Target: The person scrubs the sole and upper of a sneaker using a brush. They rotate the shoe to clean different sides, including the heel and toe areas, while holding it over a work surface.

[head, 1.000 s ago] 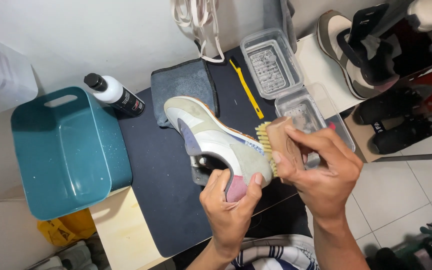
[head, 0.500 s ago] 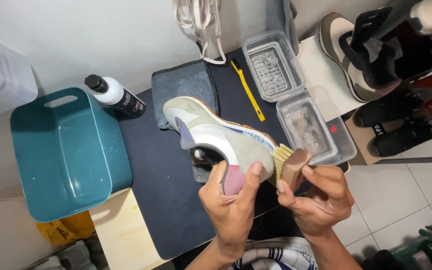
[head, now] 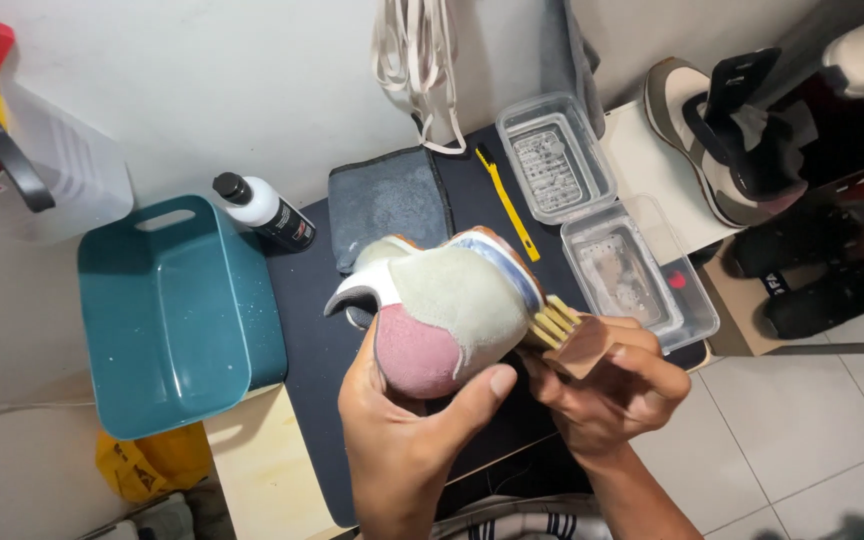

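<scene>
My left hand (head: 407, 430) grips a sneaker (head: 447, 305) by its pink heel, with the heel turned toward me and the pale green suede side facing up. My right hand (head: 607, 390) holds a small wooden brush (head: 567, 335) with tan bristles pressed against the sneaker's right side near the heel. Both hands hover above a black mat (head: 312, 340).
A teal tub (head: 167, 320) stands at the left. A black-and-white bottle (head: 267, 212), a grey cloth (head: 387, 205), a yellow brush (head: 507, 200) and two clear plastic containers (head: 557, 155) lie on the mat. Several shoes (head: 742, 150) sit on shelves at the right. White laces (head: 417, 55) hang at the back.
My left hand has turned the sneaker so its heel faces me. The brush has moved from the toe side down to the heel side.
</scene>
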